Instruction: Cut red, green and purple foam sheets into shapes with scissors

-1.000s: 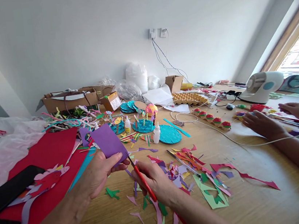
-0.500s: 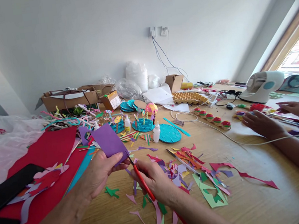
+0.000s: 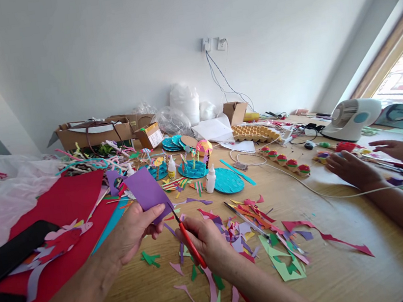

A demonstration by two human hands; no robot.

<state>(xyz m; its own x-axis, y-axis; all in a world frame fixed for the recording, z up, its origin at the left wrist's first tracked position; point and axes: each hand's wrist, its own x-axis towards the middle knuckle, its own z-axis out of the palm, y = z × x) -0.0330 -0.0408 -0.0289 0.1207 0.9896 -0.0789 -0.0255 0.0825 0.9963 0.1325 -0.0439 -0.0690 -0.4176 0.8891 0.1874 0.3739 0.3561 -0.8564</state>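
My left hand [image 3: 143, 228] pinches a sheet of purple paper [image 3: 148, 192] by its lower part, thumb on top. In my right hand [image 3: 208, 241] is a pair of red-handled scissors [image 3: 190, 244], its blades at the paper's lower right edge. How far the blades are apart is too small to tell. Beneath and to the right of my hands lie many coloured paper scraps [image 3: 239, 230]. A green cut-out [image 3: 151, 259] rests on the wood below my left hand. Beyond the paper stand a white glue bottle [image 3: 210, 179] and a round blue disc [image 3: 228, 180].
Red paper [image 3: 56, 205] with a black object [image 3: 18, 254] covers the left side. A white cable [image 3: 314, 190] crosses the table [image 3: 337, 222]. Another person's hands [image 3: 352, 168] work at the right, near a white fan [image 3: 353, 118]. Cardboard boxes [image 3: 91, 135] line the wall.
Both hands stay almost where they were, with the purple paper and scissors shifted only slightly. The other person's hands at the right have moved a little.
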